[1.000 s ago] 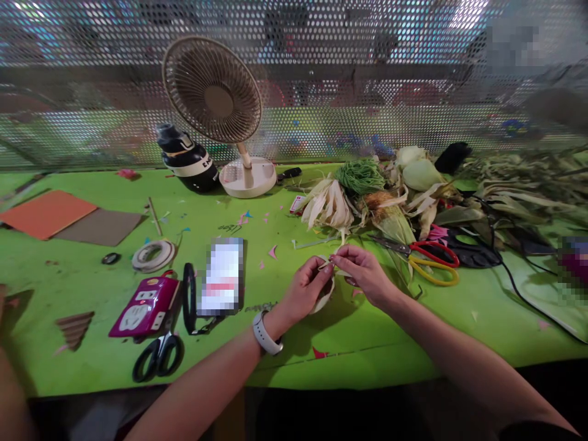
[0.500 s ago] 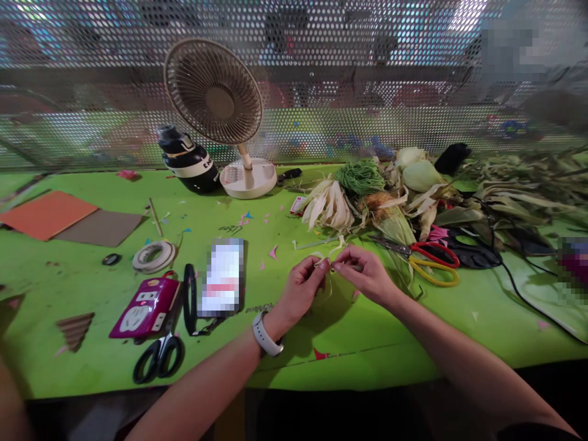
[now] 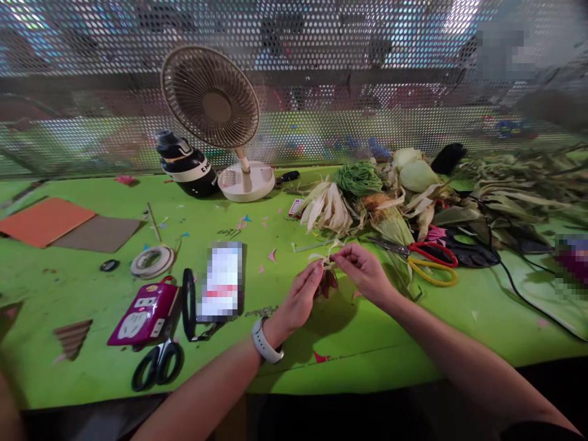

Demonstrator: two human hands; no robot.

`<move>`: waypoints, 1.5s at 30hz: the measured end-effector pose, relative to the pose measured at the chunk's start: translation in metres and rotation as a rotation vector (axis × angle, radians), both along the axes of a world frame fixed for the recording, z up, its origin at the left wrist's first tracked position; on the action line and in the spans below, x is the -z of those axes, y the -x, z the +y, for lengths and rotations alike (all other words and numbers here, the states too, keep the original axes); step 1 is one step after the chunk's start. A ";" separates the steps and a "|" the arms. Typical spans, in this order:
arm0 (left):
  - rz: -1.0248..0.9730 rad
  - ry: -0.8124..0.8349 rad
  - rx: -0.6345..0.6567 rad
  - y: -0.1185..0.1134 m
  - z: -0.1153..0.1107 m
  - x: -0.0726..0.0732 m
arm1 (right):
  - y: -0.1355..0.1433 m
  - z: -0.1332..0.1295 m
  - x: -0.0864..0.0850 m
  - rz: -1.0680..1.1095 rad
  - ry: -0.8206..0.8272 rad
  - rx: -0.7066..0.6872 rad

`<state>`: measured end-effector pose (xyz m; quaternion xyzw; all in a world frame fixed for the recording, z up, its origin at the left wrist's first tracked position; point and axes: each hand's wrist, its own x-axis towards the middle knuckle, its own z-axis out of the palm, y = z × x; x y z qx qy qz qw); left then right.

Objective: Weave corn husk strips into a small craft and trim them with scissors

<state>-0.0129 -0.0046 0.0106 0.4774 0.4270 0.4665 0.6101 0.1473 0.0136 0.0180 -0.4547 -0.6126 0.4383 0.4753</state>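
Corn-husk strip (image 3: 326,262) — likely light, limp, easily torn; best pinched near its ends. Left hand (image 3: 301,294), right hand (image 3: 361,269): grip narrow — fingertips pinching it.

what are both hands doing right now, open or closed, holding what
Left hand: closed, holding the pale strip.
Right hand: closed, fingertips pinched at that strip; whether they grip it cannot be told.

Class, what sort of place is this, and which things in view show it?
Probably a craft workspace: red-and-yellow scissors, a tape roll and what look like dry husks lie spread out together.
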 end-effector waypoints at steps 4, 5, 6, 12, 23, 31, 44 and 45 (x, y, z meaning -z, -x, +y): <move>0.015 -0.066 0.056 -0.003 0.002 -0.006 | -0.001 -0.001 0.000 -0.065 -0.013 0.024; 0.013 -0.068 0.054 -0.003 0.002 -0.007 | -0.001 -0.001 0.000 -0.074 -0.020 0.029; 0.010 -0.065 0.056 -0.003 0.002 -0.008 | -0.001 -0.002 -0.001 -0.078 -0.027 0.034; -0.024 -0.041 0.108 -0.004 0.002 -0.008 | 0.000 -0.002 0.000 -0.077 -0.013 0.017; -0.047 -0.017 0.073 -0.004 0.004 -0.003 | -0.011 0.000 -0.008 -0.422 -0.239 -0.035; -0.068 -0.008 0.052 -0.005 0.006 0.000 | -0.015 0.001 -0.009 -0.838 -0.585 0.010; 0.053 -0.106 0.062 -0.002 0.008 0.000 | -0.012 0.001 -0.007 -0.602 -0.479 -0.019; 0.052 -0.111 0.062 -0.002 0.008 0.000 | -0.012 0.002 -0.008 -0.576 -0.467 -0.002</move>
